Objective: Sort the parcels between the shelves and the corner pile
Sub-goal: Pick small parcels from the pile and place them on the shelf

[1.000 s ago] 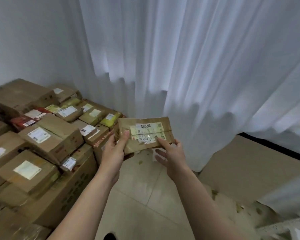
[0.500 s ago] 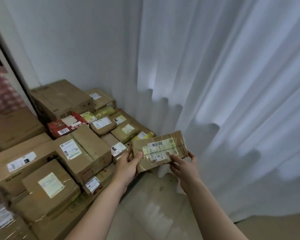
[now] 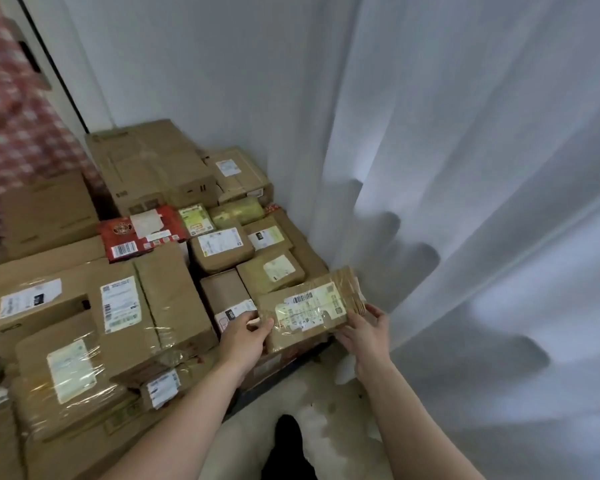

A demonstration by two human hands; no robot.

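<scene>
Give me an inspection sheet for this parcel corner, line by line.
Surface: pale floor, stained near the pile.
Job's things: taped brown parcel held at the right front edge of the corner pile of labelled cartons.
Clutter: red box and green packets among the cartons.
Grips: left hand holds the parcel's left end, right hand its right end.
Cables: nothing seen.
Surroundings: white curtain right, white wall behind, red checked cloth left.
</scene>
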